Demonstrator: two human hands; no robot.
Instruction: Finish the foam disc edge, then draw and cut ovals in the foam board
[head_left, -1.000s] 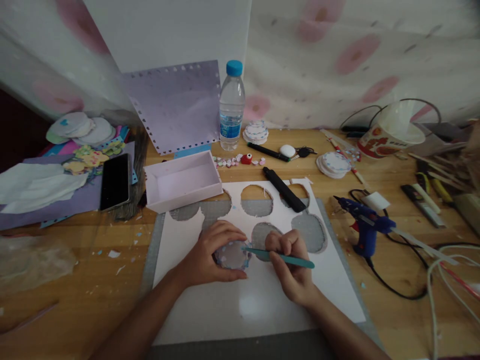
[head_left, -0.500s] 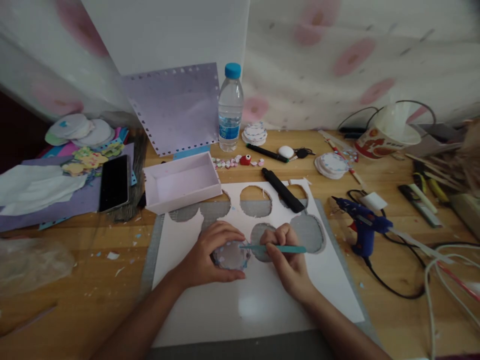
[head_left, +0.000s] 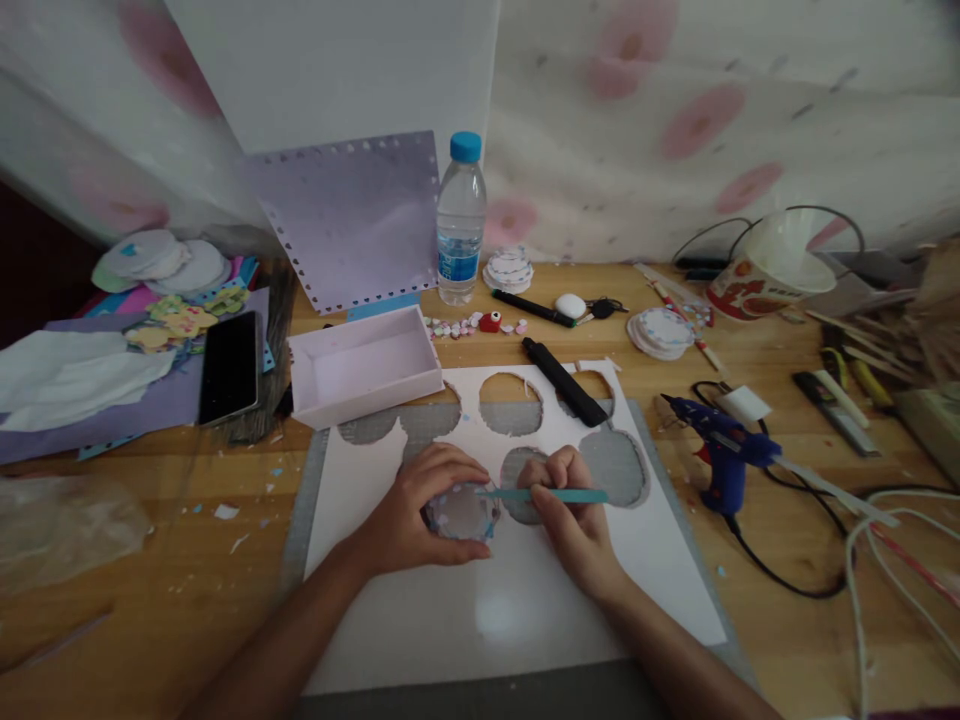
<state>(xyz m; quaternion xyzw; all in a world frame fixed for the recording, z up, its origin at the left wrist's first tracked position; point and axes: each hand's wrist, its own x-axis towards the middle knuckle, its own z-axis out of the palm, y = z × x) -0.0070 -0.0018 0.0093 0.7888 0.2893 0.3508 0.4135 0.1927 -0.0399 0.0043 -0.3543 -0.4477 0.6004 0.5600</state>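
My left hand (head_left: 435,508) curves round a white round disc (head_left: 463,512) with small blue and pale bits along its rim, thumb at the near side and fingers at the far side. In my right hand (head_left: 574,520), slim teal tweezers (head_left: 574,496) are pinched between thumb and fingers. They lie almost level, and their thin tip reaches the disc's right upper rim. Beneath both hands spreads a white sheet (head_left: 420,620) with several round holes cut through it, on a grey cutting mat (head_left: 304,510). What sits at the tip is too small to make out.
A pale open box (head_left: 367,365) and a water bottle (head_left: 460,225) stand beyond the sheet. A black knife-like tool (head_left: 564,382) lies across its far edge. To the right are a blue glue gun (head_left: 724,445), cables and a stack of decorated discs (head_left: 660,333); a phone (head_left: 229,368) lies left.
The tweezers have tilted slightly, their back end a little further left. Both hands keep almost the same place and the same hold.
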